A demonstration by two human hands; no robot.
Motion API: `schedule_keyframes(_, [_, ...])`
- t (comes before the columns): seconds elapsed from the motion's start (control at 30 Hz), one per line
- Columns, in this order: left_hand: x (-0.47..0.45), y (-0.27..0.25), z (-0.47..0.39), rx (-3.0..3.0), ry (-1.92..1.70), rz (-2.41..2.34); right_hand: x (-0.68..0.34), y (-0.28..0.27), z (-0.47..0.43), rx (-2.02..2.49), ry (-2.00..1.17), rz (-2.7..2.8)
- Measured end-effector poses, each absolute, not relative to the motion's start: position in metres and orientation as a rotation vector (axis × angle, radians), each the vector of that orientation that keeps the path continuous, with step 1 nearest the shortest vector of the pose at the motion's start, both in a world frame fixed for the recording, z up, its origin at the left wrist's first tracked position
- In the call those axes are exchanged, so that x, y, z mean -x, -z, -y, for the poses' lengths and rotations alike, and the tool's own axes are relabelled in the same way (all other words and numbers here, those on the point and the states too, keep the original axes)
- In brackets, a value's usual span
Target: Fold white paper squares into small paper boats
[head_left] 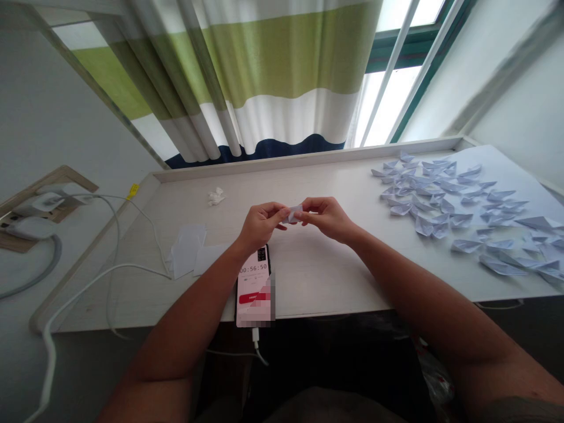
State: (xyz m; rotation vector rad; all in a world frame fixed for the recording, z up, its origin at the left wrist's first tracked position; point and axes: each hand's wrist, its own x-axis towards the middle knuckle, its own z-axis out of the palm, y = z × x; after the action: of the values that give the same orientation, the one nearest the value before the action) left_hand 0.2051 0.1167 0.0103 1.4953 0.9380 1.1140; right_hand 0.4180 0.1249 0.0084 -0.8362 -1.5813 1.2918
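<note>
The left hand [259,224] and right hand [328,218] pinch 1 small folded paper [293,214] between them, over the desk [317,276]. Uneven pulling could tear or skew it; a snagged charging cable [255,336] could drag the phone [252,283] off the near edge.

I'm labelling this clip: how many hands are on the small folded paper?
2: the left hand pinches the folded paper at its left end, the right hand at its right end. No other hand shows.

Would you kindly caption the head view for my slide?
Left hand and right hand pinch folded paper; paper boats at right.
</note>
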Motion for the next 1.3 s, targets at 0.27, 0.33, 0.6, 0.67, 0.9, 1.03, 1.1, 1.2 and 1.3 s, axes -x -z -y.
schedule_keyframes(0.27, [-0.2034, -0.0099, -0.1180, -1.600, -1.093, -0.980, -0.4145, -0.0056, -0.1227, 0.921, -1.267, 1.602])
schedule_keyframes(0.33, [-0.2025, -0.0107, -0.1179, -1.616, -1.078, -0.989, -0.4142, -0.0053, -0.1227, 0.915, -1.277, 1.602])
schedule_keyframes(0.6, [-0.2053, -0.0131, -0.1153, -1.499, -1.143, -0.991, -0.4141, -0.0071, -0.1215, 0.881, -1.296, 1.618])
schedule_keyframes(0.67, [-0.2056, -0.0135, -0.1154, -1.428, -1.132, -0.992, -0.4135, -0.0074, -0.1211, 0.858, -1.304, 1.623])
schedule_keyframes(0.9, [-0.2007, -0.0154, -0.1181, -1.403, -1.095, -1.040, -0.4150, -0.0081, -0.1210, 0.902, -1.226, 1.659])
schedule_keyframes(1.03, [-0.2026, -0.0159, -0.1161, -1.478, -1.101, -1.045, -0.4162, -0.0077, -0.1211, 0.960, -1.183, 1.697])
schedule_keyframes(1.1, [-0.2045, -0.0150, -0.1152, -1.518, -1.129, -1.039, -0.4160, -0.0078, -0.1206, 0.967, -1.161, 1.713])
schedule_keyframes(1.2, [-0.2071, -0.0125, -0.1153, -1.551, -1.178, -0.996, -0.4153, -0.0085, -0.1194, 0.966, -1.128, 1.721])
schedule_keyframes(1.3, [-0.2085, -0.0103, -0.1168, -1.534, -1.198, -0.968, -0.4151, -0.0086, -0.1189, 0.942, -1.151, 1.726])
